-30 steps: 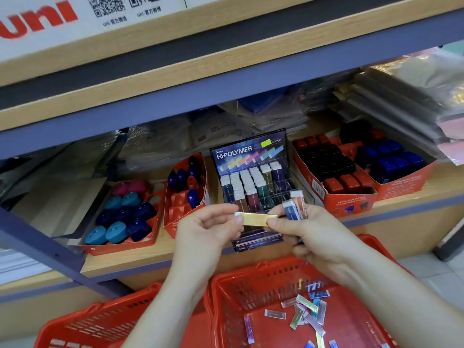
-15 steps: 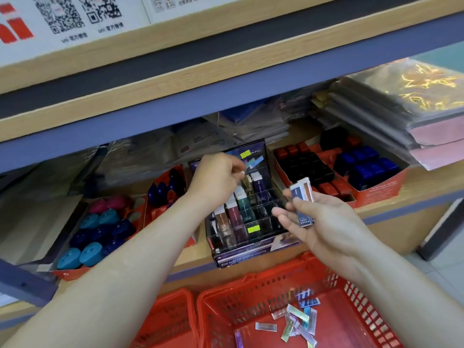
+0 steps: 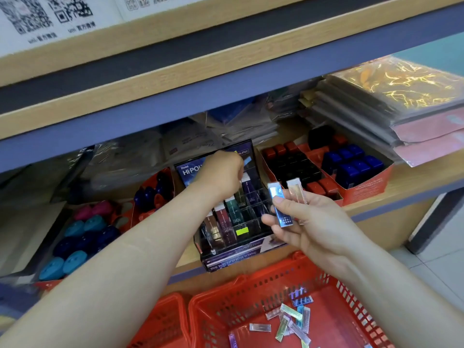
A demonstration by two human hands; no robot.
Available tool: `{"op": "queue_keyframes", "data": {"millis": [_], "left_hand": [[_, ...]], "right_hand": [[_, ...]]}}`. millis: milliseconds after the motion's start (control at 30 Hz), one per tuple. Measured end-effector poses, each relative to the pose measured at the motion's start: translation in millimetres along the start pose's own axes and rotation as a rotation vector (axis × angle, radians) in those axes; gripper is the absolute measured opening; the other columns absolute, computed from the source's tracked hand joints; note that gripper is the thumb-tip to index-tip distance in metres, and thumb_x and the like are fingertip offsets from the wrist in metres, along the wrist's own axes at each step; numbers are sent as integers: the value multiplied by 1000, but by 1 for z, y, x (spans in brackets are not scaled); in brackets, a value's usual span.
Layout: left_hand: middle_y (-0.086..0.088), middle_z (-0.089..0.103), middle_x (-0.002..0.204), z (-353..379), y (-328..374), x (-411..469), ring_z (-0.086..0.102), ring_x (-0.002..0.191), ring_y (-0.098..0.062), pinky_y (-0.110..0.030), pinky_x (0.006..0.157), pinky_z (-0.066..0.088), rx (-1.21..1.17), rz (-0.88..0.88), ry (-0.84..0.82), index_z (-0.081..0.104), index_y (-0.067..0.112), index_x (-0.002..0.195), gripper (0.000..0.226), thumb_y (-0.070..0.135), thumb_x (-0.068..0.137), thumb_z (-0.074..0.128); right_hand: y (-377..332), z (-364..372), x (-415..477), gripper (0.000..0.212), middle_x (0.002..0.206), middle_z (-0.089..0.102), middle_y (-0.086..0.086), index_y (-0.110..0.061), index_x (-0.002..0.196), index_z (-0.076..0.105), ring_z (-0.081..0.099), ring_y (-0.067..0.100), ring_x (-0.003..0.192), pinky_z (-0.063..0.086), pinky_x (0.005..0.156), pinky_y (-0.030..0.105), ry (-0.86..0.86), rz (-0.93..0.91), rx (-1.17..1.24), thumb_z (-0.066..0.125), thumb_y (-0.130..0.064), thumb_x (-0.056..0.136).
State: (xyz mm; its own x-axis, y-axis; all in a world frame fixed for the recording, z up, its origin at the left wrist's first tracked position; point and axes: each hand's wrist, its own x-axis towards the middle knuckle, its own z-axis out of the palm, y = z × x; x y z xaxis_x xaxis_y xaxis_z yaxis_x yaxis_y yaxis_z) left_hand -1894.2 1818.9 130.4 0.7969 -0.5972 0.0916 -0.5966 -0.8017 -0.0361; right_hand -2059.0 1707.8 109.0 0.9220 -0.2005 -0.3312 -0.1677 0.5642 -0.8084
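Left hand (image 3: 221, 172), perhaps gripping, over wooden shelf (image 3: 421, 182).

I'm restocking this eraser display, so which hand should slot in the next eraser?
Left, probably. The left hand is over the slots of the display; the right hand grips two erasers beside it and can pass one across.

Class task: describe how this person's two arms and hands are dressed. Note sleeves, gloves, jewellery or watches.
Both arms are bare: the left arm and right arm show no sleeve up to the picture's edge. The left hand and right hand wear no gloves. No watch or bracelet sits on either wrist, and no ring shows on the visible fingers.
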Motion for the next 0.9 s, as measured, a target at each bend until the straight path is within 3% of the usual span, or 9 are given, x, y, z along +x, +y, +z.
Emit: {"op": "queue_keyframes", "data": {"millis": [133, 233, 300, 400, 500, 567, 700, 800, 900], "left_hand": [[1, 71, 95, -3, 2, -14, 63, 89, -18, -28, 74, 49, -131, -77, 49, 71, 19, 93, 8, 21, 85, 70], [8, 71, 85, -17, 17, -44, 64, 78, -6, -27, 72, 52, -647, -126, 76, 74, 21, 92, 14, 29, 92, 63], [1, 73, 87, -26, 29, -67, 65, 73, -8, -25, 71, 56, -1092, -133, -69, 73, 16, 102, 18, 26, 96, 59], [-4, 70, 92, -25, 27, -87, 66, 80, -13, -24, 75, 55, -1315, -69, -153, 71, 17, 111, 20, 13, 92, 63], [-5, 70, 93, -20, 14, -91, 67, 84, -16, -27, 79, 55, -1396, -60, -125, 73, 14, 100, 22, 13, 78, 74], [-5, 69, 82, -21, 11, -94, 64, 75, -14, -25, 71, 54, -1379, -64, -73, 71, 10, 88, 18, 18, 72, 75], [-6, 70, 66, -28, 11, -94, 62, 60, -13, -19, 58, 51, -1333, -193, 132, 74, 7, 81, 9, 12, 75, 78], [-4, 74, 74, -32, -3, -90, 68, 67, -16, -23, 66, 56, -1238, -303, 301, 75, 16, 81, 6, 11, 80, 76], [4, 74, 76, -29, -16, -84, 70, 72, -10, -22, 71, 57, -1054, -328, 385, 72, 27, 84, 14, 13, 84, 73]], "right_hand": [[0, 1, -1, 10, 72, 70, 4, -11, 93, 63, 73, 20, 72, 52, 49, 21, 3, -9, -6, 70, -10, 86], [1, 1, 1, 6, 71, 67, 4, -10, 90, 65, 66, 13, 63, 51, 51, 21, -16, -22, -30, 69, -10, 87], [2, 2, 1, 7, 70, 64, 4, -6, 94, 68, 62, 10, 60, 50, 52, 21, -47, -19, -35, 67, -8, 88], [2, 3, 0, 14, 73, 64, 5, -1, 101, 70, 59, 10, 61, 47, 51, 19, -108, 10, -25, 64, -8, 89], [0, 5, -1, 20, 72, 60, 6, 0, 104, 70, 53, 9, 57, 42, 44, 14, -200, 96, 69, 63, -11, 89], [0, 6, -2, 21, 69, 56, 5, -3, 105, 68, 47, 8, 51, 36, 39, 14, -233, 144, 88, 60, -16, 91], [3, 6, 1, 26, 67, 51, 4, -11, 100, 66, 39, 9, 48, 26, 36, 17, -125, 141, -19, 55, -33, 97], [0, 3, 3, 27, 70, 52, 3, -4, 108, 67, 43, 9, 51, 29, 40, 19, 4, 73, -66, 51, -24, 100], [-3, -1, 2, 23, 82, 60, 7, 0, 114, 65, 55, 11, 62, 43, 50, 20, 31, -2, -134, 49, -10, 101]]}}
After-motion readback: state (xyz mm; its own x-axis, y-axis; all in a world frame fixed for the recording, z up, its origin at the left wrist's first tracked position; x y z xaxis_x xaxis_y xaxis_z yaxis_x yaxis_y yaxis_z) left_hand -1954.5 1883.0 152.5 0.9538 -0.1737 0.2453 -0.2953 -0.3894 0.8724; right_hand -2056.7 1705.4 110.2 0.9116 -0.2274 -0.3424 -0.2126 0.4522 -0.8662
